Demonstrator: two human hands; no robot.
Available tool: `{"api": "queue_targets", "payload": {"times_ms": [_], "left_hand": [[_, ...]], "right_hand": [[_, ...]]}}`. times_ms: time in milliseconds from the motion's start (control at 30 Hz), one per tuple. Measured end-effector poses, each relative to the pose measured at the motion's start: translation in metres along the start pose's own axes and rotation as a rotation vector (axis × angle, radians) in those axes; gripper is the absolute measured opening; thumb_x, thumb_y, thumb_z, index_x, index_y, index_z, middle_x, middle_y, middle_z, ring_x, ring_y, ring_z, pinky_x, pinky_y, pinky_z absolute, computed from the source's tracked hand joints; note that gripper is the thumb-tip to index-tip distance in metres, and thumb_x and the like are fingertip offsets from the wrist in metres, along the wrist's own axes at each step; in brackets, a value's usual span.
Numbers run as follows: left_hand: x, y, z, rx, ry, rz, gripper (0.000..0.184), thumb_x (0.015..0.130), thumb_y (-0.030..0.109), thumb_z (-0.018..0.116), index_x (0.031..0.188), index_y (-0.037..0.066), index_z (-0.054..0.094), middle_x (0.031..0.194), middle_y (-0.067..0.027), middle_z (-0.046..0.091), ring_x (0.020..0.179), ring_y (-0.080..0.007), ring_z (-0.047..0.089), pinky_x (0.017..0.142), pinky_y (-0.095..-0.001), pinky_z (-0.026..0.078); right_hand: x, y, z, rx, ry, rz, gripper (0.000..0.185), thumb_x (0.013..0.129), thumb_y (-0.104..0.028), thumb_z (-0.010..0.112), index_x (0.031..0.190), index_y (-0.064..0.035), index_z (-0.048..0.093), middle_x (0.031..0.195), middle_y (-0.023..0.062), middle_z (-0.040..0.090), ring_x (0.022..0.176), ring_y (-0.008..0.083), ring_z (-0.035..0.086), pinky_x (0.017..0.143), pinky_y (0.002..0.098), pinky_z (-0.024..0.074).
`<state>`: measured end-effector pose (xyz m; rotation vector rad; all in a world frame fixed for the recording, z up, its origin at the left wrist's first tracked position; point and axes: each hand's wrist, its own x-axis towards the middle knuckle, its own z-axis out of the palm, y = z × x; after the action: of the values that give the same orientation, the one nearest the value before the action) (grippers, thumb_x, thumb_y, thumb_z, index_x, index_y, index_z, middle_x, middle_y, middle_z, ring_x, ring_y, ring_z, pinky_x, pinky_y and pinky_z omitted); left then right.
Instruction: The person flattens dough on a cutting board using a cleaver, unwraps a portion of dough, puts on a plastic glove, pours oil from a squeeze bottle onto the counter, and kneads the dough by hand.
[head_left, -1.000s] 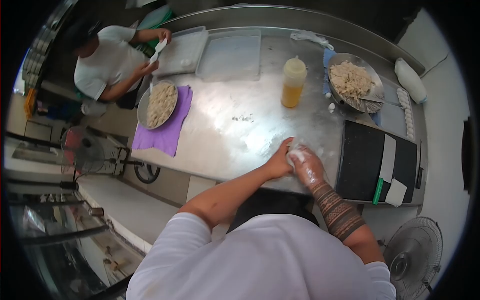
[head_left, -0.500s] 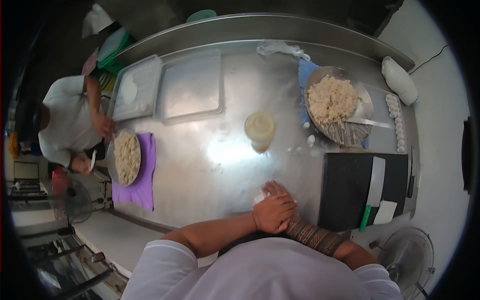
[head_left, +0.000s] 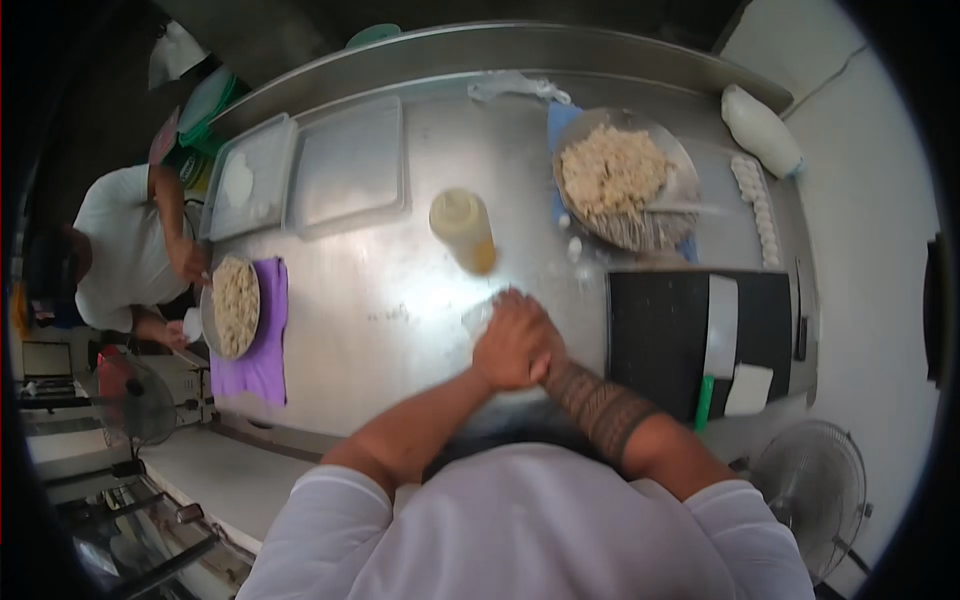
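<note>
My left hand [head_left: 507, 347] lies over the back of my right hand [head_left: 527, 306], its fingers closed around it. The right hand is mostly covered, palm down, with its fingers stretched forward. A clear plastic piece [head_left: 479, 318] shows beside and under the hands on the steel table; what is beneath the palm is hidden. Just beyond stands a squeeze bottle [head_left: 459, 222] with yellowish liquid.
Right: a bowl of pale filling [head_left: 613, 170], a row of dough balls [head_left: 755, 210], a black board [head_left: 655, 330] with a cleaver [head_left: 720, 325]. Left: plastic trays [head_left: 350, 165], another filling bowl [head_left: 234, 305] on purple cloth [head_left: 268, 345], and a co-worker [head_left: 130, 235] at it.
My stacked hands have moved forward, closer to the bottle, with arms straighter. The view has shifted, so the table things sit further left. The co-worker's hands have moved closer to the left bowl.
</note>
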<state>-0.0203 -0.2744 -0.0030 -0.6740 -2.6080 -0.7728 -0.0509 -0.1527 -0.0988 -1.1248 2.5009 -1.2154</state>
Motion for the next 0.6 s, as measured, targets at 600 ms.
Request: {"api": "queue_targets", "payload": {"times_ms": [600], "left_hand": [[-0.028, 0.082, -0.104, 0.037, -0.892, -0.391, 0.062, 0.08, 0.011, 0.075, 0.137, 0.006, 0.049, 0.131, -0.0285, 0.065, 0.112, -0.0409, 0.066, 0.098, -0.0458, 0.053]], "right_hand": [[-0.115, -0.06, -0.061, 0.924, 0.472, 0.715, 0.056, 0.11, -0.052, 0.045, 0.119, -0.0026, 0.069, 0.11, 0.0088, 0.075, 0.095, 0.0125, 0.066, 0.087, 0.0282, 0.05]]}}
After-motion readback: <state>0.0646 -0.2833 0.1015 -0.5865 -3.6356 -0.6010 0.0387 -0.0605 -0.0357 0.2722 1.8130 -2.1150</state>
